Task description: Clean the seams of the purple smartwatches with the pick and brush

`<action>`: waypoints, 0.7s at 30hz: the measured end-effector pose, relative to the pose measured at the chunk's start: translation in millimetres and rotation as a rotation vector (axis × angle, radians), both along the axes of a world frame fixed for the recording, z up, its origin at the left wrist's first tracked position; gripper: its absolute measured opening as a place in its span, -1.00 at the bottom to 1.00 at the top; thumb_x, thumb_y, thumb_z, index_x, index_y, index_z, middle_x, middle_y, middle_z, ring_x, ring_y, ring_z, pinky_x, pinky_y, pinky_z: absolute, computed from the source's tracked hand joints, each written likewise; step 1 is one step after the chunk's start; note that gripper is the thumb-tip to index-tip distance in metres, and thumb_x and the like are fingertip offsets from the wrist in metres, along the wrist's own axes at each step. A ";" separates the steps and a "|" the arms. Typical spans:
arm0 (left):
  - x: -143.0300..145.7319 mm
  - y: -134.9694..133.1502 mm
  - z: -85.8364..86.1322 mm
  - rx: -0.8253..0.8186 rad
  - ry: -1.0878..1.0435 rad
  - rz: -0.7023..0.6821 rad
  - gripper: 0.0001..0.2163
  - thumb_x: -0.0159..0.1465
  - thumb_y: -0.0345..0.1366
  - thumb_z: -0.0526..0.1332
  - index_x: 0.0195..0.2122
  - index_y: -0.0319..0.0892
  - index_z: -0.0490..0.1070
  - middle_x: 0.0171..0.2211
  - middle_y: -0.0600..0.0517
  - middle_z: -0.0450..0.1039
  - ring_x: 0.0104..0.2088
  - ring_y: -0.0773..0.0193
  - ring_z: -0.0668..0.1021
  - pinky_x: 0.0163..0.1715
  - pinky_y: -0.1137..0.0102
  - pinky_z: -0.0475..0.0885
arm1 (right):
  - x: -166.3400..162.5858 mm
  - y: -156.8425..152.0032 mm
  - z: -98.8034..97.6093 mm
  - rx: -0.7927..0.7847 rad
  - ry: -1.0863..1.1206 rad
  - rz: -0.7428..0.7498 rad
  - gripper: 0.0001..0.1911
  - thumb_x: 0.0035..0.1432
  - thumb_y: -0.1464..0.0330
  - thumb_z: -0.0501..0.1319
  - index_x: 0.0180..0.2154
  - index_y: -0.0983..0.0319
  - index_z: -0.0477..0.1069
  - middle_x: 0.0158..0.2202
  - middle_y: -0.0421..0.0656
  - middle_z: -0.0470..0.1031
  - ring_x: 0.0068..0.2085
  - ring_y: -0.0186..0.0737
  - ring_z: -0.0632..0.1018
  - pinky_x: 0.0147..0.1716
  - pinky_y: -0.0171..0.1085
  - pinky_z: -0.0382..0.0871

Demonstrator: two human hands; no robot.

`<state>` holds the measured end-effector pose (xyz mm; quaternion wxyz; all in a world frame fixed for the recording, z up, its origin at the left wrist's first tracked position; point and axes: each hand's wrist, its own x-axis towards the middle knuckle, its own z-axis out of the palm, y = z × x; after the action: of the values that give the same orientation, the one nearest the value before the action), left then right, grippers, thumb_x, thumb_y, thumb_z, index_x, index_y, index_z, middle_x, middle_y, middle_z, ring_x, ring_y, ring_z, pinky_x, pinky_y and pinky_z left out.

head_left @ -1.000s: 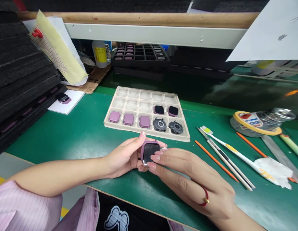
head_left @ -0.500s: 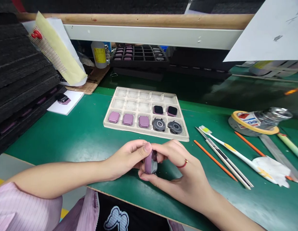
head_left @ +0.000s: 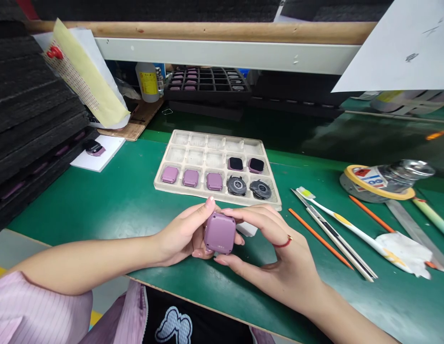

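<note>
A purple square watch case is held above the green bench, its flat purple face turned up towards me. My left hand grips its left side, with the thumb at the upper left corner. My right hand has its index finger at the top edge and its thumb by the lower edge. Something white shows under the right fingers; I cannot tell what it is. Just beyond the hands lies a pale tray with purple cases, black-screened watches and round-sensor black parts in its compartments.
On the right lie an orange stick, a craft knife, a toothbrush, a crumpled white wipe and a metal dispenser. Stacked black foam trays stand at left. A shelf beam crosses above.
The watch case has turned from edge-on to showing its flat purple face. My right hand has shifted slightly right, and the white thing has come into view beneath its fingers.
</note>
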<state>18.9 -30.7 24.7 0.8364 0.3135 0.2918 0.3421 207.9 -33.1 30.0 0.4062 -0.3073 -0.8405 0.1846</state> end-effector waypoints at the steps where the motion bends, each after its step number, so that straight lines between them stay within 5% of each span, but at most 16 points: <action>1: 0.1 0.0 0.2 -0.003 -0.002 0.002 -0.62 0.29 0.07 0.26 -0.23 -0.21 0.37 -0.38 -0.02 0.54 -0.71 0.49 0.35 -0.76 0.59 0.09 | 0.1 0.1 -0.2 -0.002 -0.003 0.000 -0.49 0.16 0.27 0.41 0.10 0.16 0.34 -0.10 -0.13 0.59 -0.10 -0.17 0.55 -0.06 -0.20 0.43; 9: 1.4 0.4 2.7 0.050 0.051 0.046 -0.55 0.29 0.13 0.23 -0.17 -0.23 0.35 -0.37 -0.05 0.56 -0.67 0.49 0.34 -0.73 0.59 0.14 | 0.5 1.2 -1.3 0.052 -0.018 -0.052 -0.51 0.18 0.29 0.39 0.11 0.16 0.35 -0.11 -0.10 0.61 -0.09 -0.15 0.59 -0.06 -0.18 0.49; 15: -0.4 -3.4 -3.8 0.389 0.350 0.133 -0.56 0.23 0.05 0.34 -0.16 -0.19 0.25 -0.32 -0.05 0.57 -0.47 0.40 0.52 -0.49 0.54 0.41 | 5.6 8.8 -6.0 0.111 -0.042 -0.130 -0.51 0.14 0.35 0.42 0.10 0.17 0.40 -0.09 -0.09 0.64 -0.14 -0.18 0.66 -0.07 -0.22 0.58; 21: -2.7 -4.7 -7.3 0.541 0.496 0.180 -0.65 0.40 0.04 0.10 -0.33 -0.14 0.17 -0.53 0.07 0.47 -0.55 0.38 0.50 -0.53 0.50 0.40 | 5.9 9.3 -7.0 0.119 -0.046 -0.102 -0.51 0.15 0.30 0.41 0.11 0.13 0.41 -0.11 -0.13 0.67 -0.17 -0.17 0.69 -0.15 -0.24 0.63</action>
<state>16.1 -35.4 17.4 0.5939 0.5694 0.4110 0.3926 213.8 -23.7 22.9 0.4133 -0.3294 -0.8422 0.1064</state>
